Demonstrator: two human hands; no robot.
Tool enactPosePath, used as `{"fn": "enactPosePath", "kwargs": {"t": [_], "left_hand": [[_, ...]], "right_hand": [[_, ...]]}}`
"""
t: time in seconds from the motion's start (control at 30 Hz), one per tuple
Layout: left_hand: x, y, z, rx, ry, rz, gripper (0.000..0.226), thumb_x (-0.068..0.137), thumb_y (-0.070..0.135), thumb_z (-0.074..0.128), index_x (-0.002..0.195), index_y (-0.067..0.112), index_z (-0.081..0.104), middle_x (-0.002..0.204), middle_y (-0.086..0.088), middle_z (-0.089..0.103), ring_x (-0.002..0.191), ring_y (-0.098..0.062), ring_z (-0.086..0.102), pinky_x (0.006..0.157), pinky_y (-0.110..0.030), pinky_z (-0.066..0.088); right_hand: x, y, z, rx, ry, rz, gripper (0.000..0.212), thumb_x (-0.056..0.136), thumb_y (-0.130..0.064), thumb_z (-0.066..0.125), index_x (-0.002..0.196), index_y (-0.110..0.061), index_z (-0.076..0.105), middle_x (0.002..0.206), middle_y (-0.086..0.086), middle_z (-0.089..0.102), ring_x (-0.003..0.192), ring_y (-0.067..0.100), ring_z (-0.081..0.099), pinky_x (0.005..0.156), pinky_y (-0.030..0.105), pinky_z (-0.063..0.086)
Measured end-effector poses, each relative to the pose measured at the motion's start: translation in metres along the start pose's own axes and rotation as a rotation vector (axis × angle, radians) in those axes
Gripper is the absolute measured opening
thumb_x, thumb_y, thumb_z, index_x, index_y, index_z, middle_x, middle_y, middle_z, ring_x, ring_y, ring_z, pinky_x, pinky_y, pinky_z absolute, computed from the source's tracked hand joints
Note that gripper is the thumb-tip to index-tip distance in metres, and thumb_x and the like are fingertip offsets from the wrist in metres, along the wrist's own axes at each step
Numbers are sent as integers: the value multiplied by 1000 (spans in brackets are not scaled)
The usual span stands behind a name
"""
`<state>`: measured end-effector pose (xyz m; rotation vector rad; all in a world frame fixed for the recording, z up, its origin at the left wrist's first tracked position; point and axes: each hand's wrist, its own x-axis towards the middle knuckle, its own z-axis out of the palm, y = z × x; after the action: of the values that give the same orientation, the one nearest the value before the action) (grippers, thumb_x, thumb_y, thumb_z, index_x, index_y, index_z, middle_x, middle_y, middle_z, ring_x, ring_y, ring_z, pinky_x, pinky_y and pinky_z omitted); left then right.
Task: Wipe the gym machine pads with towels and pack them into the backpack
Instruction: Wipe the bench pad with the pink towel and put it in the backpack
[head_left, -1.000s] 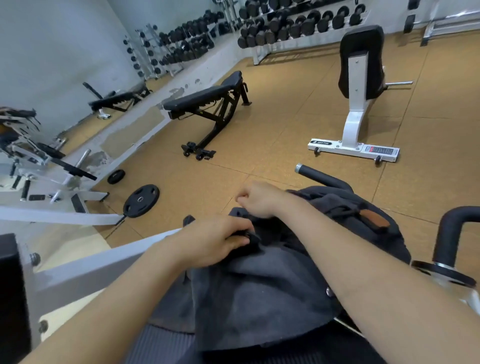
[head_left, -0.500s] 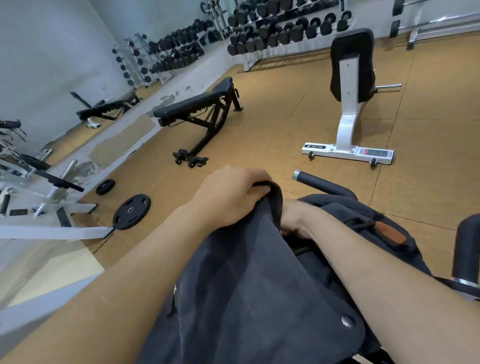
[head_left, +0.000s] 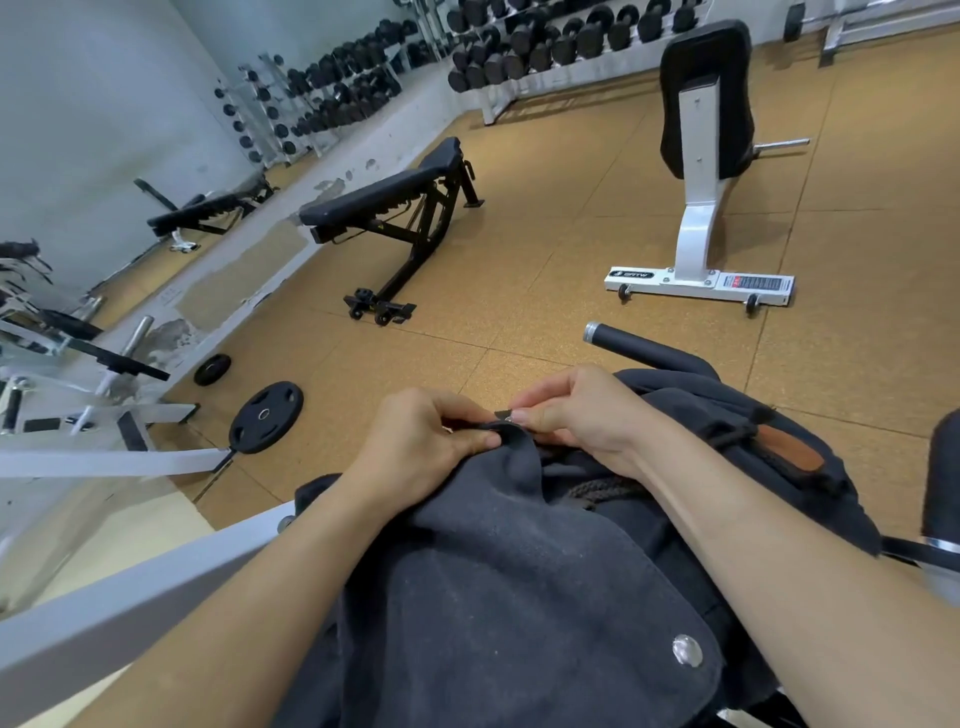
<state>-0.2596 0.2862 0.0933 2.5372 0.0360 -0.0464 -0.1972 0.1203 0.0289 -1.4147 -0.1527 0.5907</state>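
At the near centre, the dark grey canvas backpack (head_left: 519, 597) lies flap-up; its far edge is pinched by the left hand (head_left: 421, 447), steadying it. A small metal fastener (head_left: 506, 415) is gripped by the right hand (head_left: 576, 415), probably for closing.

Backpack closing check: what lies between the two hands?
In the head view, only a small metal fastener on the backpack flap edge, pinched by left hand and right hand.

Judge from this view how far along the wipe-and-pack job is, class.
Done: no towel is in sight, so wiping and packing may be over, though unconfirmed. In hand: left hand grips the backpack flap edge while right hand pinches a small fastener there. Left: closing the flap; its snap is unfastened.
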Motion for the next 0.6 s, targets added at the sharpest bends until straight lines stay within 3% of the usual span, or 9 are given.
{"fn": "enactPosePath", "kwargs": {"t": [0.23, 0.33, 0.4, 0.53, 0.6], "left_hand": [[18, 20, 3, 265, 8, 15, 14, 70, 29, 85, 76, 27, 72, 72, 13, 68, 72, 0, 62, 65, -14, 46], [18, 24, 3, 314, -34, 17, 18, 72, 29, 83, 73, 29, 66, 72, 11, 65, 71, -7, 60, 65, -22, 48], [17, 27, 7, 331, -40, 8, 19, 76, 23, 80, 80, 28, 62, 81, 10, 66, 80, -11, 62, 74, -28, 50], [18, 34, 16, 320, -13, -27, 24, 78, 11, 70, 91, 27, 57, 90, 6, 68, 91, -18, 62, 84, -34, 50], [20, 37, 19, 349, -10, -13, 25, 76, 7, 66, 92, 24, 58, 85, 7, 66, 88, -19, 61, 80, -35, 50]], "right_hand": [[-6, 1, -2, -30, 14, -26, 11, 77, 0, 73, 84, -9, 75, 87, 17, 75, 90, 30, 71, 88, 41, 57], [-8, 1, -2, -37, 5, -59, 11, 78, -1, 74, 85, -10, 73, 72, 5, 74, 76, 17, 71, 81, 35, 56], [-10, 0, 0, -68, 14, -94, 11, 81, -1, 72, 86, -10, 68, 59, -6, 67, 62, 7, 63, 73, 29, 52], [-14, -2, 7, -88, 86, -147, 18, 84, 0, 63, 79, -16, 59, 66, 9, 62, 64, 20, 54, 68, 36, 46], [-15, -1, 9, -114, 138, -173, 23, 84, 2, 58, 74, -18, 53, 56, 4, 53, 56, 17, 43, 60, 32, 37]]}}
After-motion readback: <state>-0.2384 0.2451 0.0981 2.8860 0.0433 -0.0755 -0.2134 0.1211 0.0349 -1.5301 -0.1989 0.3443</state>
